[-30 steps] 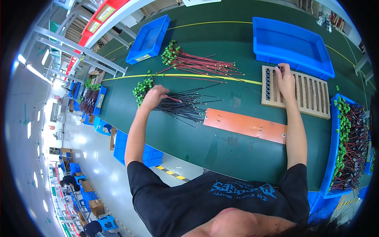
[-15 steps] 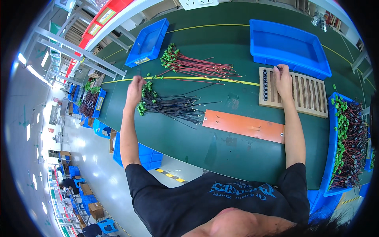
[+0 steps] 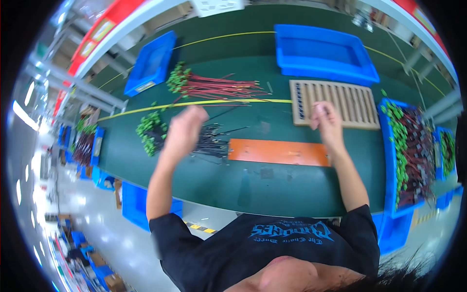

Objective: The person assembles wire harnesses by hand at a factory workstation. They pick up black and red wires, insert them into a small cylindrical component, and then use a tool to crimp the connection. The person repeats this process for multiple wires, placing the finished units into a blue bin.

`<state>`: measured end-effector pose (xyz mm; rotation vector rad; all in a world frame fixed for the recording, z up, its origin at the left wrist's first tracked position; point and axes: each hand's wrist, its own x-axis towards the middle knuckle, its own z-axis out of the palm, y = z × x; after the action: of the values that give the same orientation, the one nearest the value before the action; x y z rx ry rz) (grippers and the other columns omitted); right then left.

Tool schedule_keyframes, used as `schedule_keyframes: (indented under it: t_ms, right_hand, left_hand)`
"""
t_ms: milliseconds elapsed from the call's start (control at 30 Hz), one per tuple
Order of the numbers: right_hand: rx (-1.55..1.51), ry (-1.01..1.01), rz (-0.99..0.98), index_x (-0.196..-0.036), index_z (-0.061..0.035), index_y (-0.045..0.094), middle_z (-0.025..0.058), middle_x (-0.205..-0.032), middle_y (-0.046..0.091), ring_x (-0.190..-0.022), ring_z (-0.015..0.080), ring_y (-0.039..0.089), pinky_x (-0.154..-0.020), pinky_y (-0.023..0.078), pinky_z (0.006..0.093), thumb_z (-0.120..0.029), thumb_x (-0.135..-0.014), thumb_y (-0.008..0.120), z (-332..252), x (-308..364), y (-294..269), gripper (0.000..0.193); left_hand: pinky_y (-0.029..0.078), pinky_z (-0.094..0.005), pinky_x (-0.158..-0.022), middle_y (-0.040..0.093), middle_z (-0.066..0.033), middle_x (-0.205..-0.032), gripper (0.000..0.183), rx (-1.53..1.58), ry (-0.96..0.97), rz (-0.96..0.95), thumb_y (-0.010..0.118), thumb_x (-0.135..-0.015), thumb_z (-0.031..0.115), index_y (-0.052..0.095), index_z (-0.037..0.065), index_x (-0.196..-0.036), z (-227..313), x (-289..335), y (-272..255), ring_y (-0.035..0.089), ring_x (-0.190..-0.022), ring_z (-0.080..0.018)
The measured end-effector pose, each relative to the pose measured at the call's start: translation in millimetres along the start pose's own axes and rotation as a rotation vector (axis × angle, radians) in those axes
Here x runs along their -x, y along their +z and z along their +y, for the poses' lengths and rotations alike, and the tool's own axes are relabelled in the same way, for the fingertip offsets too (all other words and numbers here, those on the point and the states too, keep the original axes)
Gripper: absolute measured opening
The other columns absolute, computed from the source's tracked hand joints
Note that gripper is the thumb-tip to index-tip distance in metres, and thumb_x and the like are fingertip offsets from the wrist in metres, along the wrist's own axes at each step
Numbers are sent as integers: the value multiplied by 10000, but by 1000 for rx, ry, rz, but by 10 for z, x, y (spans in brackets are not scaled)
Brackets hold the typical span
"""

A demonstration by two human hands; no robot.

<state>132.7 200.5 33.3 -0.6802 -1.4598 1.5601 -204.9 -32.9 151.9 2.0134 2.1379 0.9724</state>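
Observation:
My left hand (image 3: pixel 186 132) is over the bundle of black wires (image 3: pixel 212 141) with green connectors (image 3: pixel 152 130). It is smeared by motion, so I cannot tell what its fingers hold. My right hand (image 3: pixel 327 120) is by the front edge of the slotted wooden tray (image 3: pixel 350 125), fingers curled together; whatever they pinch is too small to make out. Small dark round parts (image 3: pixel 300 102) fill the tray's leftmost slot. Between my hands and nearer to me lies an orange plate (image 3: pixel 277 152) with small pins. Behind the black wires rests a bundle of red wires (image 3: pixel 221 87) with green connectors.
A blue bin (image 3: pixel 151 63) stands at the back left and a larger blue bin (image 3: pixel 327 51) at the back right. At right, another blue bin (image 3: pixel 391 185) is packed with wired green connectors. A yellow line (image 3: pixel 272 100) crosses the green table (image 3: pixel 292 192).
My left hand has moved rightward from the green connectors to over the black wires. My right hand has drawn back from the tray's slots toward me. The whole view has shifted.

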Motion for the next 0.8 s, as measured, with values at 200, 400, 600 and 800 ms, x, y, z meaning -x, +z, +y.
schedule_keyframes:
  t_ms: [200,400,600,800]
  right_hand:
    - [-448,89,-69,-1406,-19,575,-19,-835,402,-706,77,385,-608,381,244,-384,-1165,445,-143,690,28,456]
    - [353,-118,-62,-1234,-14,663,74,-916,619,-738,149,548,-655,467,312,-309,-1128,546,-190,777,-229,334]
    - [644,-3,-62,-1044,2,664,114,-920,678,-740,239,610,-697,507,371,-204,-1053,661,-255,759,-202,206]
    - [774,-165,-234,-1009,-18,623,126,-966,698,-832,299,697,-723,530,409,-179,-1012,722,-297,766,-228,189]
  left_hand:
    - [544,-487,-719,696,-190,-929,197,264,-48,-381,573,-1094,226,640,41,-1083,666,348,1097,691,-866,-431]
    - [536,-408,-734,686,-149,-909,221,433,-130,-347,565,-1111,204,645,2,-1070,808,369,1315,680,-800,-317]
    - [522,-389,-718,667,-140,-870,225,488,-164,-350,575,-1106,200,641,-10,-1054,789,347,1293,657,-769,-283]
    - [485,-386,-641,630,-108,-740,232,434,-184,-535,596,-1094,213,651,-3,-1031,864,184,1315,620,-670,-235]
